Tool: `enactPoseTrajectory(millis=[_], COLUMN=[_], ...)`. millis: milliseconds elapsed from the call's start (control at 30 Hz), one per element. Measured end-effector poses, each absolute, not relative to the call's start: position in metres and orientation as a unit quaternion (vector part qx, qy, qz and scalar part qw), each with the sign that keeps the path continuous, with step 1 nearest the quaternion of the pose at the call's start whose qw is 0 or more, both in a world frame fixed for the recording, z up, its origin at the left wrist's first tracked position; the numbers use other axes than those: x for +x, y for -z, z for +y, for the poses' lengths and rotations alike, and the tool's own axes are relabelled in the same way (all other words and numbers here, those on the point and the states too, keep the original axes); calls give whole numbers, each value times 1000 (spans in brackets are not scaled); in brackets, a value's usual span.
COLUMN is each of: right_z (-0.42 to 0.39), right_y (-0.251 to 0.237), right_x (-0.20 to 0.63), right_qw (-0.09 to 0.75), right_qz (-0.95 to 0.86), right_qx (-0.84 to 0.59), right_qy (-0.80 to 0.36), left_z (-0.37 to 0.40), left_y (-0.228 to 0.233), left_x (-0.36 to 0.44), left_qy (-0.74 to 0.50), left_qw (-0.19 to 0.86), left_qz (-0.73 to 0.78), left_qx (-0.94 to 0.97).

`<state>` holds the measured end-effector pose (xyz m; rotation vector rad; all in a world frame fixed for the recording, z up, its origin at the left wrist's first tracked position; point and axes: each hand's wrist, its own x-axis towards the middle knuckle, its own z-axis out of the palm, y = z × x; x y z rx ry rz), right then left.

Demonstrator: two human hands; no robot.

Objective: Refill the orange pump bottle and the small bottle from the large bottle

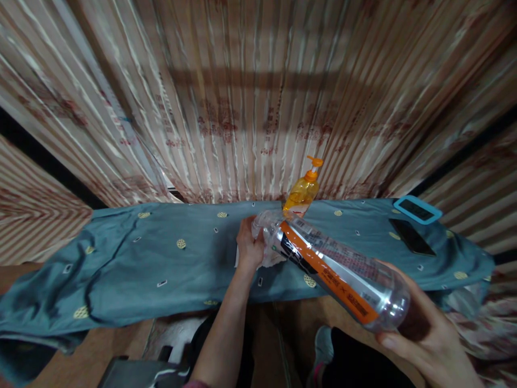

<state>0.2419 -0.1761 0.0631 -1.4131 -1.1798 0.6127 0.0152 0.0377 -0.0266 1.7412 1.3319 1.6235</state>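
Note:
A clear plastic bottle (335,269) with an orange and black label slants across the front of the table, its neck end toward the left. My right hand (428,334) is closed around the bottle's base. At the neck end is my left hand (250,245), its fingers curled and partly hidden behind the bottle. Under that hand lies a crumpled white tissue or cloth (276,260). Whether the left fingers grip the tissue or the bottle's neck cannot be made out. Just behind the bottle stands an orange pump bottle (302,194) of yellow liquid.
A blue-green patterned cloth (133,258) covers the narrow table. On its right side lie a dark phone (412,236) and a blue-framed device (418,209). Striped curtains (242,108) hang close behind. A dark grey object (141,372) stands below the front edge.

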Motion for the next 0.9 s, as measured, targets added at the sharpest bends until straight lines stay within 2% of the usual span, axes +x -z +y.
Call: enactPoseTrajectory(millis=[900], right_z=[-179], right_y=[-60], right_x=[243], right_qw=[560], right_qz=[-514], right_qx=[-585], right_qy=[-284], left_z=[38], left_y=[24], left_x=[15], left_qy=[-580], left_qw=[206], left_qz=[480], left_qx=[625])
